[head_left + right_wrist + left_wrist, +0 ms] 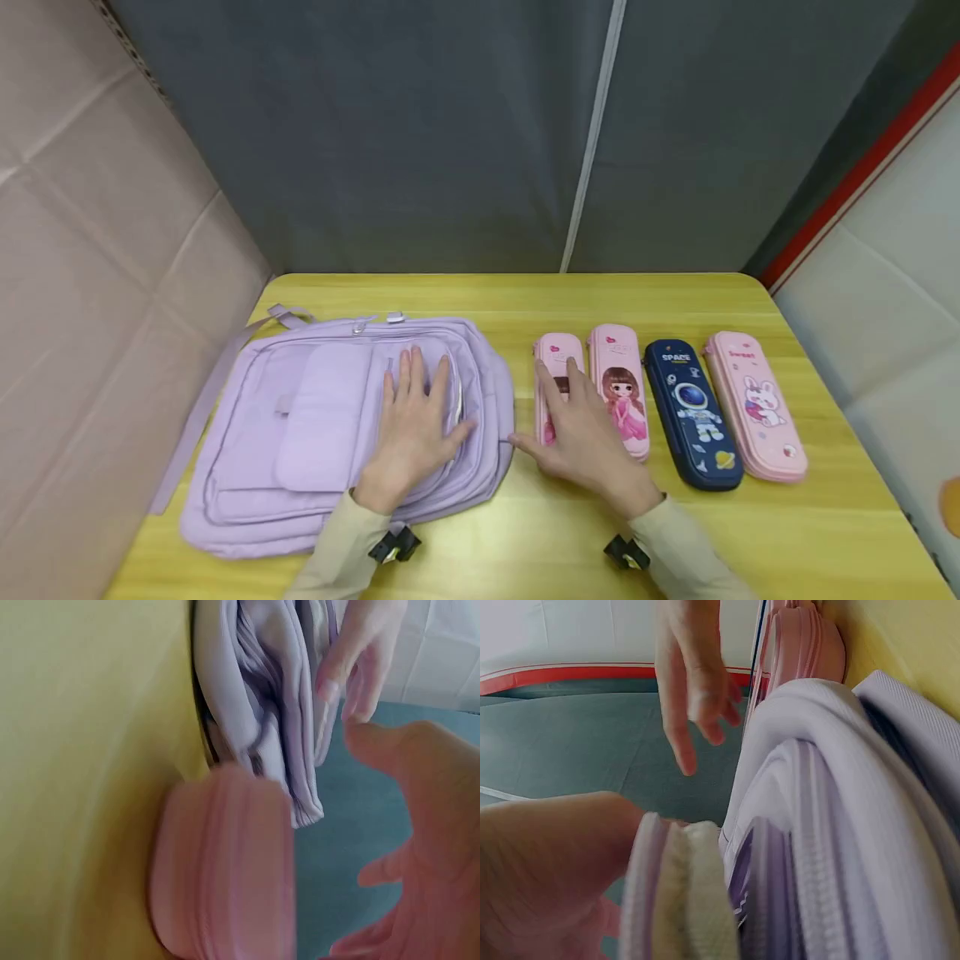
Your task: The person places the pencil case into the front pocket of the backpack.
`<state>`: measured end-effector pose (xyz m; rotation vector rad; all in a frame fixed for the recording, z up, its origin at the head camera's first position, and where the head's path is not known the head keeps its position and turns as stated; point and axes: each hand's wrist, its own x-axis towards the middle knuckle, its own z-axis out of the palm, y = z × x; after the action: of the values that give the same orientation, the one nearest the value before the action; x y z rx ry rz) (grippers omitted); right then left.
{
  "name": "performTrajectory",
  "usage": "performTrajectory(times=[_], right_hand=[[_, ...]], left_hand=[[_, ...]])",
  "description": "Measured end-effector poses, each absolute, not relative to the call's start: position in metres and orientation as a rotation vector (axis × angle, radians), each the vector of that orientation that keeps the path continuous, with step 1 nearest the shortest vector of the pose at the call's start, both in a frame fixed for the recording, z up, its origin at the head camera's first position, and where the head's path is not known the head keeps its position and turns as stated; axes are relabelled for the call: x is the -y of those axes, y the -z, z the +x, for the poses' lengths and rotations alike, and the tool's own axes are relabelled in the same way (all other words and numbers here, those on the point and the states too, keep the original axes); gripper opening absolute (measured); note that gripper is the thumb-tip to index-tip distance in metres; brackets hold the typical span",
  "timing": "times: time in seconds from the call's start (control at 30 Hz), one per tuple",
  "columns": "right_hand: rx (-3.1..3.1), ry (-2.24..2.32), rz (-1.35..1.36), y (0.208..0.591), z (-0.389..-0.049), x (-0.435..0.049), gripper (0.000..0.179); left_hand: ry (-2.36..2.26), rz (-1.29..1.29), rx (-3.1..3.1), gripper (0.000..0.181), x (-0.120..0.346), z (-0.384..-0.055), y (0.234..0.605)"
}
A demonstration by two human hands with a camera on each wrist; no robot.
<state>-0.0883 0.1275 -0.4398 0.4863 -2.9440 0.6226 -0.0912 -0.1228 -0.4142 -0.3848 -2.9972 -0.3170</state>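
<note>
A lilac backpack (247, 392) lies flat on the left half of the table. My left hand (412, 425) is over its right-hand part, fingers straight and spread. Gaping zipper edges (761, 885) of a pocket show close to that hand in the left wrist view. My right hand (585, 429) is over the leftmost pink pencil case (558, 346), with fingers spread, partly hiding the case. In the right wrist view, the fingers are apart from the near pink case (225, 862). Beside it lies another pink case with a girl picture (621, 392).
Further right are a navy pencil case with an astronaut (690, 417) and a pink one with a rabbit (757, 408). A backpack strap (202, 408) trails at the left. The wooden table (525, 542) ends at a grey curtain (420, 150), with pale panels at both sides.
</note>
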Motion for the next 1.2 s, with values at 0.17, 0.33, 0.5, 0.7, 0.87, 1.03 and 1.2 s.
performTrajectory(times=[0.17, 0.33, 0.5, 0.7, 0.87, 1.03, 1.2], right_hand=[[2.948, -0.612, 0.417, 0.448, -0.082, -0.120, 0.114], [2.918, -0.540, 0.313, 0.453, -0.077, -0.115, 0.115], [2.927, -0.495, 0.240, 0.454, -0.075, -0.113, 0.109], [3.068, -0.534, 0.061, 0.449, -0.076, -0.113, 0.112], [3.122, -0.584, -0.007, 0.446, -0.077, -0.116, 0.112], [3.119, -0.615, -0.047, 0.446, -0.076, -0.120, 0.116], [2.981, -0.641, -0.042, 0.449, -0.076, -0.126, 0.096]], left_hand=[[0.374, -0.402, 2.887, 0.072, 0.123, -0.090, 0.419], [0.458, -0.386, 2.738, 0.052, 0.123, -0.091, 0.419], [0.495, -0.353, 2.606, 0.038, 0.124, -0.091, 0.416], [0.562, -0.349, 2.439, 0.023, 0.128, -0.094, 0.410], [0.680, -0.358, 2.376, 0.018, 0.132, -0.096, 0.406], [0.770, -0.347, 2.379, 0.015, 0.133, -0.097, 0.406], [0.818, -0.320, 2.333, 0.014, 0.137, -0.098, 0.405]])
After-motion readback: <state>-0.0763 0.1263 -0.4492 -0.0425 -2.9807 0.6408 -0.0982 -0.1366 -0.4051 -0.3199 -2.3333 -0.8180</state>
